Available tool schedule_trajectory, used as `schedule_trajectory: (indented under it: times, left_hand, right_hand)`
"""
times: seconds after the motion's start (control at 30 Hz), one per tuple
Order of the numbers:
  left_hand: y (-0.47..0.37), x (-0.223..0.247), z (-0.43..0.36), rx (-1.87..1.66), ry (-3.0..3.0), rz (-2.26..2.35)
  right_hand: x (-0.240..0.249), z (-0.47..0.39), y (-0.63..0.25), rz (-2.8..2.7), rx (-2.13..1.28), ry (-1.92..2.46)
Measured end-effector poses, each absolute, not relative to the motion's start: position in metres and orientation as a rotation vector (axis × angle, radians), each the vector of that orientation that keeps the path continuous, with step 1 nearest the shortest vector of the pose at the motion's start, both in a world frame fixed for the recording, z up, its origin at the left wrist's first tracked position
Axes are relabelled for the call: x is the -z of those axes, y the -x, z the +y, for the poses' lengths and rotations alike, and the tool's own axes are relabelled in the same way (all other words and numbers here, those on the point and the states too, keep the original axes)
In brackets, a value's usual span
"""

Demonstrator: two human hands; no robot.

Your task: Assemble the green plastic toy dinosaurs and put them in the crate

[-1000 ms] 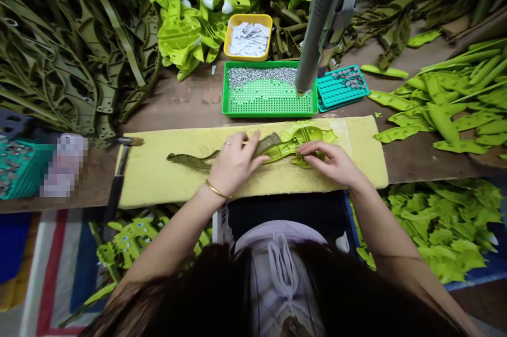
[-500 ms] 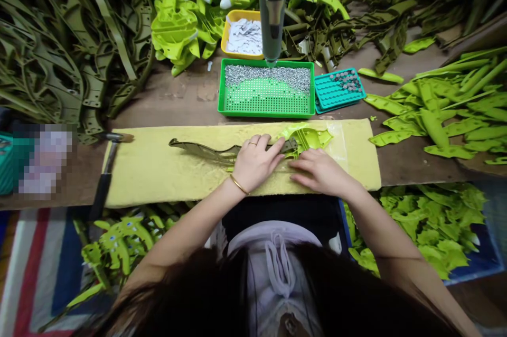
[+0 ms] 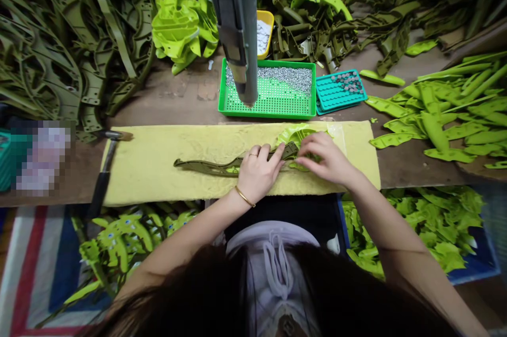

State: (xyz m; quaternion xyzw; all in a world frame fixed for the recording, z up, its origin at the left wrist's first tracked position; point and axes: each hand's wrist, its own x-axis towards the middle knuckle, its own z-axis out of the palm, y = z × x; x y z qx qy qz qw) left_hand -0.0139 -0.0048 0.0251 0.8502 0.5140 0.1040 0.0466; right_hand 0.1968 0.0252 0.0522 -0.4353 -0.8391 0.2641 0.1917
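Head view: one olive-green plastic strip (image 3: 216,168), long and curved, lying lengthwise on a yellow pad (image 3: 142,160), its narrow end out to the left of both hands. Its broad end passes under the left hand (image 3: 258,170) and emerges just beyond the fingertips, overlapping a lime-green plastic shell (image 3: 295,133). Shell partly covered by both hands; slivers of lime green visible along the strip.

Left hand: palm down, fingers bent and close together, closed over the strip, thumb toward the near edge; thin ring, gold bracelet (image 3: 245,197) at the wrist. Forearm slanting in from the lower left.

Right hand (image 3: 325,156): just beside the left, at the shell and the strip's broad end; fingers curled, thumb and fingertips a narrow gap apart, pointing left. Whether anything small is held between them, cannot tell. Forearm slanting in from the lower right.

Nearby: hammer (image 3: 105,181) across the pad's left edge; on the desk (image 3: 170,96) beyond the pad, green perforated tray (image 3: 267,114) of small metal fasteners, teal ridged tray (image 3: 331,95) at its right; power screwdriver (image 3: 233,25) upright above the green tray.
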Motion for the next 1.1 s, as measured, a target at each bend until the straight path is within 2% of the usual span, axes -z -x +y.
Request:
schedule_trajectory:
  times: [0.1,0.27,0.33,0.47,0.6,0.9,1.1]
  left_hand:
    - [0.012,-0.026,-0.007,-0.339,-2.586,1.605]
    - [0.018,-0.022,0.002,-0.385,-2.529,1.532]
    - [0.023,-0.02,0.008,-0.395,-2.523,1.462]
    - [0.03,-0.02,0.019,-0.383,-2.547,1.375]
    - [0.028,-0.024,0.019,-0.342,-2.555,1.382]
    - [0.008,-0.045,0.002,-0.14,-2.568,1.58]
    - [0.019,-0.03,0.016,-0.207,-2.492,1.398]
  right_hand:
    - [-0.053,0.04,-0.199,-2.28,-0.744,1.289]
    - [-0.06,0.041,-0.202,-2.303,-1.292,1.14]
    - [-0.058,0.04,-0.203,-2.243,-1.337,1.195]
    - [-0.046,0.041,-0.2,-2.17,-0.965,1.448]
    - [-0.036,0.043,-0.197,-2.374,-0.594,1.383]
    - [-0.021,0.051,-0.207,-2.352,-0.636,1.229]
    - [-0.019,0.048,-0.203,-2.413,-0.532,1.279]
